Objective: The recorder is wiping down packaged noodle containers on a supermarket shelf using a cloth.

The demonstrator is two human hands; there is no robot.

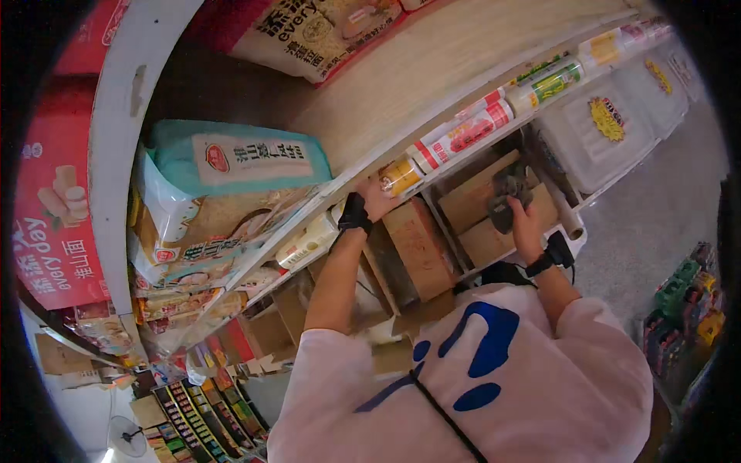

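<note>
My left hand [376,198], with a black strap at its wrist, is around the near end of a yellow-labelled noodle pack [402,177]. The pack lies along a narrow shelf, and some of my fingertips are hidden. In my right hand [525,223] is a crumpled dark grey cloth [508,194], held in front of the cardboard boxes below that shelf. A red-and-white noodle pack [470,132] lies in line beyond the yellow one. Closer to me, a pale noodle pack [308,241] rests on the same shelf.
Large teal-topped noodle bags [243,153] stand on the wide shelf above. Below are open cardboard boxes [419,249]. Clear plastic bins [608,118] line the right end, beside a cardboard tube [573,226]. Colourful packaged goods [686,312] sit on the grey floor [613,249].
</note>
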